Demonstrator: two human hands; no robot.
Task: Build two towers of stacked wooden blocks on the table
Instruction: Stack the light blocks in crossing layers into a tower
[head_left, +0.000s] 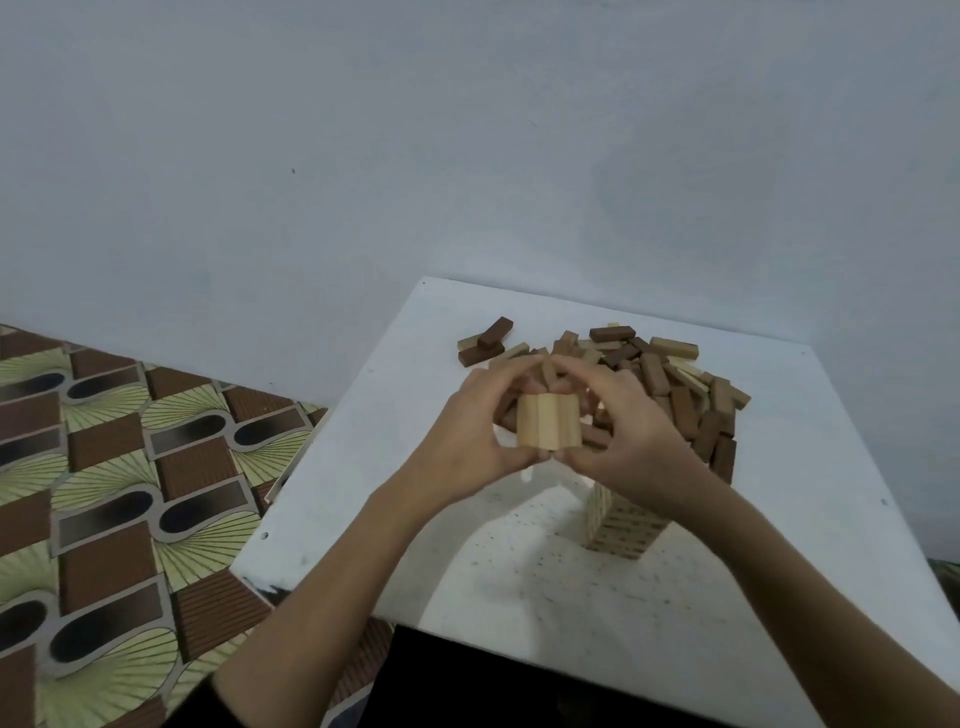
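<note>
Pale wood, three light blocks (548, 427) pressed side by side into one flat bundle, held up above the white tabletop (810, 467) between both hands. Left hand (467, 441) curled round the bundle's left side, thumb underneath at the near edge, fingers arched over the far edge. Right hand (623, 441) mirrored on the right side, thumb tip almost meeting the left thumb below the bundle, fingers bent over the top; so each grip clenched on the same bundle. Far ends of the three blocks hidden behind the fingers. Directly beyond the grip, and spreading to its right, a loose pile of blocks (675, 389) in light and dark brown, its near edge covered by the hands, count impossible to make out. Beyond and left of the grip, a small separate cluster of blocks (483, 343), one dark piece lying across others. Below the right wrist, a partly built tower (623, 530) of pale blocks standing on the tabletop, its top concealed by the right forearm, its layers too blurred to count. Under the left hand, only a pale sliver visible, too hidden to identify. Forearms cut off at the bottom edge of view. Left of the tabletop, patterned floor (104, 493) in brown and green; behind, plain wall (467, 130).
</note>
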